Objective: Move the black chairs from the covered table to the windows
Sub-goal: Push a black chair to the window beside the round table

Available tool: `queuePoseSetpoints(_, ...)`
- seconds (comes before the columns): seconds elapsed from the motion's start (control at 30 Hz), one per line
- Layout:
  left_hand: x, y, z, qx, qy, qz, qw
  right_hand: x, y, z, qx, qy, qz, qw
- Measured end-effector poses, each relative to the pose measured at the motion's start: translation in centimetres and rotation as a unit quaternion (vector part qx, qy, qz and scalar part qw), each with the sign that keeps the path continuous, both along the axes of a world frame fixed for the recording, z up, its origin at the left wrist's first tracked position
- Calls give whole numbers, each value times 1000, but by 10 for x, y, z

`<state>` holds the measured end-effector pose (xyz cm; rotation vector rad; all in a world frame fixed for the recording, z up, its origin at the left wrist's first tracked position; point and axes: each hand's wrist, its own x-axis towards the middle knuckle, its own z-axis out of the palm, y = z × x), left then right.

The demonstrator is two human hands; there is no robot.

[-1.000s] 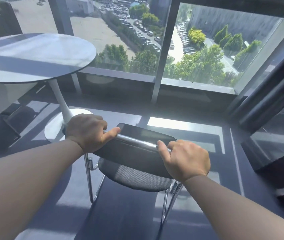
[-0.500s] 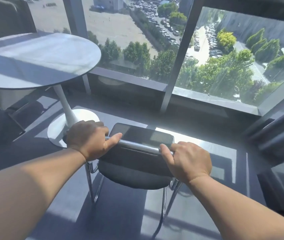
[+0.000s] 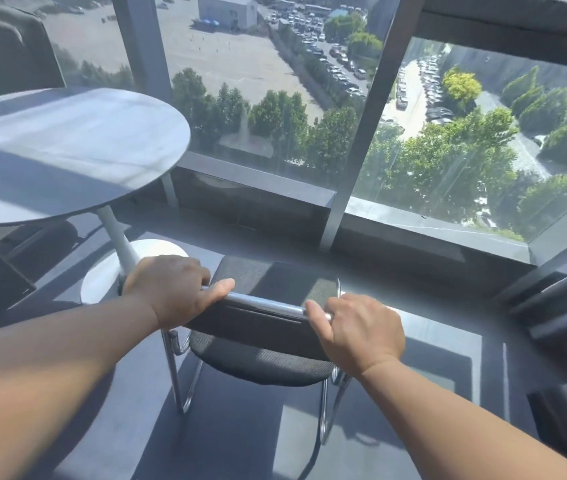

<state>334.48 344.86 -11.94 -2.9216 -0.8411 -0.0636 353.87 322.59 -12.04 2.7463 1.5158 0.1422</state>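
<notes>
Black chair (image 3: 258, 365), top rail (image 3: 264, 304) in left hand (image 3: 171, 289) and right hand (image 3: 358, 330)

The chair (image 3: 258, 365) has black, finely meshed fabric on a shiny silver frame (image 3: 264, 303) (bright glints along it). The round table (image 3: 67, 150) is pale grey-white with a white base (image 3: 102, 271). The floor (image 3: 226, 445) and window frame (image 3: 361, 133) are dark grey, the trees (image 3: 448, 174) green.

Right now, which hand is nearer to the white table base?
Left. The left hand grips the chair bar at the end beside the table base, overlapping it in view. The right hand grips the other end, farther from the base.
</notes>
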Motion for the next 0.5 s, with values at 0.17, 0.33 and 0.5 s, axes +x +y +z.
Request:
queuePoseSetpoints(0.17,33,52,14,-149,98,-20,984,29,38,6,-11,19,-5,1000)
queuePoseSetpoints(0.33,52,67,13,-305,169,-26,937,50,43,-3,-9,11,3,1000)
queuePoseSetpoints(0.5,66,77,17,-375,170,27,911,79,54,-6,-5,7,15,1000)
